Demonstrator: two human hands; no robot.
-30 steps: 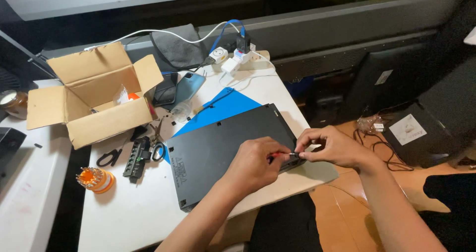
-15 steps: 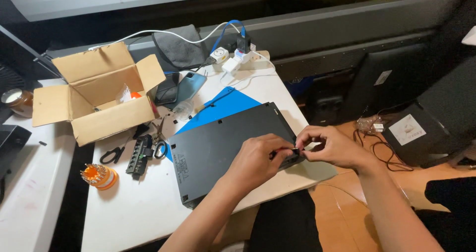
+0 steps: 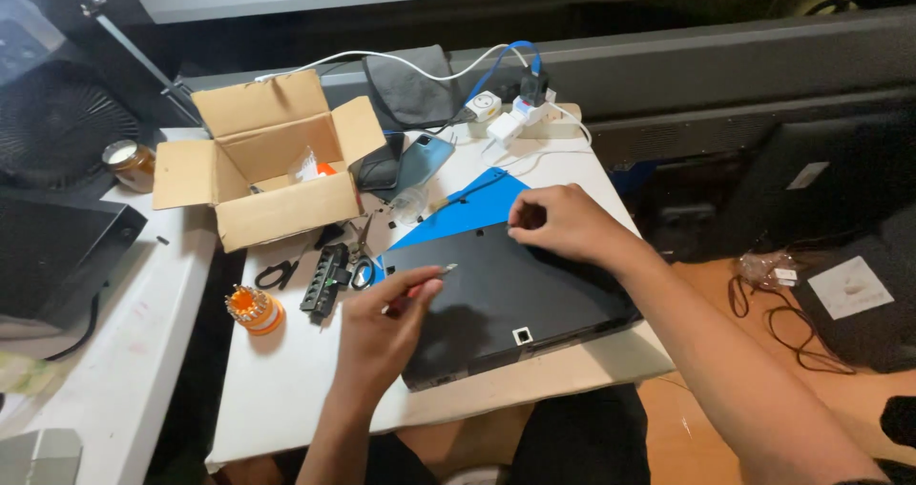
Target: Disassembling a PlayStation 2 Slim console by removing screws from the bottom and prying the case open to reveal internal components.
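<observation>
Now: left hand (image 3: 382,328) grasps small screwdriver (image 3: 426,280) over black laptop base (image 3: 506,299); right hand (image 3: 563,223) pinching at base's far edge, contents unclear.

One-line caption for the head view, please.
Left hand holds a screwdriver over an upturned black laptop; right hand presses its far edge, open cardboard box beside.
</observation>
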